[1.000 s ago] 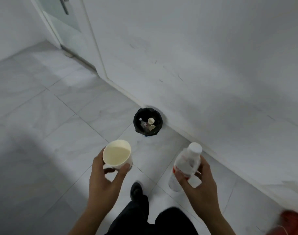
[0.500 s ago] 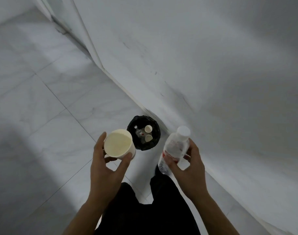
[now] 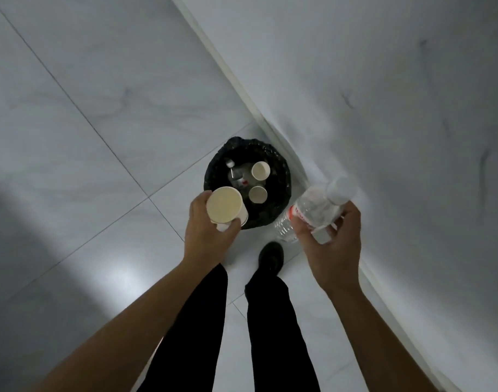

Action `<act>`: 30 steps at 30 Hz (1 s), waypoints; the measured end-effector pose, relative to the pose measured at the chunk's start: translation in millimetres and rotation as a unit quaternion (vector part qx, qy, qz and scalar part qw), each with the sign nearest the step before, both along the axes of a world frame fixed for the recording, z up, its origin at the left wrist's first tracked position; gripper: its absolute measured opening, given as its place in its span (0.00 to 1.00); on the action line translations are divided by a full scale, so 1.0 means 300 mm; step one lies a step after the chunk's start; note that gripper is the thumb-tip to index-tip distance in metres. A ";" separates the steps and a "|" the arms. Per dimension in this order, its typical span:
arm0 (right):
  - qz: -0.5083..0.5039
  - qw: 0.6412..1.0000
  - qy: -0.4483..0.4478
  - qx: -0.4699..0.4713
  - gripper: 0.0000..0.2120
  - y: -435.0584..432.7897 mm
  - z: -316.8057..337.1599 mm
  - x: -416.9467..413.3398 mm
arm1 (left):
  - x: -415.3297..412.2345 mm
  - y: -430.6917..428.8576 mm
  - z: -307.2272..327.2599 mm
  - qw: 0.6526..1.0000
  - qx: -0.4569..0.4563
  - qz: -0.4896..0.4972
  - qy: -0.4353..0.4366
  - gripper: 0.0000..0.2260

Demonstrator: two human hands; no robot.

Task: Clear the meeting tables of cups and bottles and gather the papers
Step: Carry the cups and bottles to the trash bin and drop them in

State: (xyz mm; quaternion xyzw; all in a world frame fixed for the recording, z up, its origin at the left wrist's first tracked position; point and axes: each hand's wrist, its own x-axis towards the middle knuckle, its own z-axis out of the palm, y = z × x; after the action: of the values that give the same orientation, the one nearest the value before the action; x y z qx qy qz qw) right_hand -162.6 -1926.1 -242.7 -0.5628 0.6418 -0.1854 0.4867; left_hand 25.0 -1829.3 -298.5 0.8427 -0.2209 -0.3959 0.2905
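My left hand (image 3: 206, 236) grips a white paper cup (image 3: 224, 204), upright with its mouth toward me, over the near left rim of a round bin lined with a black bag (image 3: 281, 176). My right hand (image 3: 331, 244) holds a clear plastic bottle (image 3: 312, 209) with a white cap and red label, tilted, just right of the bin. Inside the bin lie two paper cups (image 3: 260, 170) and a clear bottle (image 3: 236, 175).
The bin stands on a pale tiled floor (image 3: 100, 108) against a white wall (image 3: 383, 108) with a skirting strip. My legs in dark trousers and one black shoe (image 3: 271, 257) stand just short of the bin.
I have stepped closer and look more steeply down. The bin now lies right under my hands. The cup has moved over its rim and the bottle up beside it.
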 end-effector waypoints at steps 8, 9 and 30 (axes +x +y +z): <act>0.020 0.999 0.023 0.034 0.39 -0.047 -0.744 0.128 | 0.001 -0.036 -0.710 0.965 0.191 -0.103 -0.151 0.30; 0.032 0.998 0.034 0.038 0.40 -0.048 -0.814 0.141 | -0.003 -0.027 -0.763 0.958 0.192 -0.115 -0.179 0.31; 0.153 0.985 0.061 0.056 0.26 0.087 0.164 0.148 | 0.081 0.229 0.385 0.994 0.011 -0.088 -0.060 0.26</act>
State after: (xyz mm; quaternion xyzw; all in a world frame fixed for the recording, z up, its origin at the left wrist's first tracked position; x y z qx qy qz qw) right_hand -118.0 -1899.9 -193.5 -0.6364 0.5862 -0.0373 0.5000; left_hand 49.4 -1760.7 -183.1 0.8454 -0.3071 -0.3706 0.2316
